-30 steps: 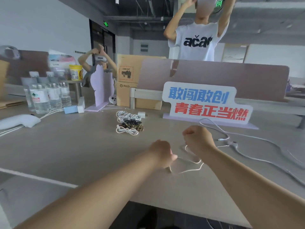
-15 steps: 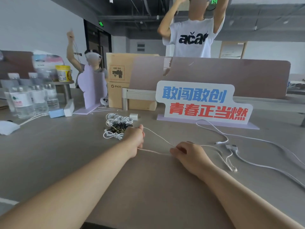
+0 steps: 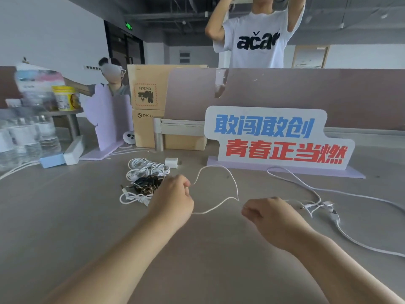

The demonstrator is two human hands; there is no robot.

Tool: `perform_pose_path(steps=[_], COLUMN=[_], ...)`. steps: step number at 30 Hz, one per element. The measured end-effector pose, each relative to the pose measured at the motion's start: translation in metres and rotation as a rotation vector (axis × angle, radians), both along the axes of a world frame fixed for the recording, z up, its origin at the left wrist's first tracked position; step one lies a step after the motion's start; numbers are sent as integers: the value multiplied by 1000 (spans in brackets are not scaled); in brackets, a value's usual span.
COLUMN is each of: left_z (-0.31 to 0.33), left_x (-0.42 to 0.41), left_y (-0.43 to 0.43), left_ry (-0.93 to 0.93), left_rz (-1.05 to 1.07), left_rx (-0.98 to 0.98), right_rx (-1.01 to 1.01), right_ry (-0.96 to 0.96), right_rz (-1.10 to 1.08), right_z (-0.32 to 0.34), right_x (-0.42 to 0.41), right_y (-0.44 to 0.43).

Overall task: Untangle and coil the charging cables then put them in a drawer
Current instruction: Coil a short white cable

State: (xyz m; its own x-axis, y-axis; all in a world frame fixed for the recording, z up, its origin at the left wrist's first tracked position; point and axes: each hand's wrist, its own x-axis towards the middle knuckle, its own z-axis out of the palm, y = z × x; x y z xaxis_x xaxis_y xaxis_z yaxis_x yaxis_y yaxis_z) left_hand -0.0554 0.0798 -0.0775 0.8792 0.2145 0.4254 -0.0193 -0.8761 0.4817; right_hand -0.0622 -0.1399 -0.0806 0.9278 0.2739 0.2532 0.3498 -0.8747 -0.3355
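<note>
Cable shift: between the hands, the white cable (image 3: 217, 165) had slackened from a near-straight run into a raised loop.
Left hand (image 3: 173, 198): curled, pinching one side of that loop (fingertips hidden).
Right hand (image 3: 269, 213): fisted round the cable's other side.
Beyond left hand: coiled cables (image 3: 146, 170), bundled.
Right of right hand: loose cables (image 3: 324, 205) on the table (image 3: 65, 216).

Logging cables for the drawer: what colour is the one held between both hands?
The cable is white, clearest in the head view.

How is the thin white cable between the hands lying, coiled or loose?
Loose: the cable forms one open loop between the left hand and right hand, both pinching it.
</note>
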Motion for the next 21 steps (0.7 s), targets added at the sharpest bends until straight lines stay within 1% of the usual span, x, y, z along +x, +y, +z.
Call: perform_pose_path(steps=[2, 3, 4, 5, 7, 8, 9, 11, 12, 13, 14, 15, 17, 19, 21], left_z=[-3, -3, -2, 2, 10, 13, 14, 15, 12, 7, 6, 4, 1, 2, 7], left_x=[-2, -4, -6, -8, -15, -19, -23, -31, -33, -30, -29, -28, -25, -23, -19], left_y=[-9, -12, -14, -15, -18, -18, -20, -25, -27, -28, -28, -27, -23, -23, -20], left_ry=[1, -42, -133, -271, -509, -539, -500, -278, -160, -85, -39, -17, 41, 63, -10], left_rz=[-31, -43, -62, -117, -294, -390, -485, -599, -611, -602, -593, -597, -610, -533, -407], left_rx=[64, 85, 84, 56, 9, 33, 75, 185, 248, 309, 330, 289, 67, -281, -714], right_rx=[-3, 2, 10, 22, 29, 31, 35, 48, 60, 75, 88, 101, 129, 144, 133], right_ry=[2, -9, -23, -33, -36, -43, -60, -113, -135, -154, -164, -167, -148, -116, -76], right_rz=[33, 44, 52, 57, 63, 74, 90, 120, 132, 144, 151, 152, 117, 42, -51], right_z=[1, 2, 2, 2, 3, 3, 4, 6, 6, 7, 8, 8, 10, 13, 12], right_x=[-3, -5, -7, -9, -14, -17, -19, -23, -24, -26, -26, -27, -28, -26, -21], right_y=[4, 5, 7, 8, 11, 13, 15, 18, 18, 19, 19, 19, 17, 10, -1])
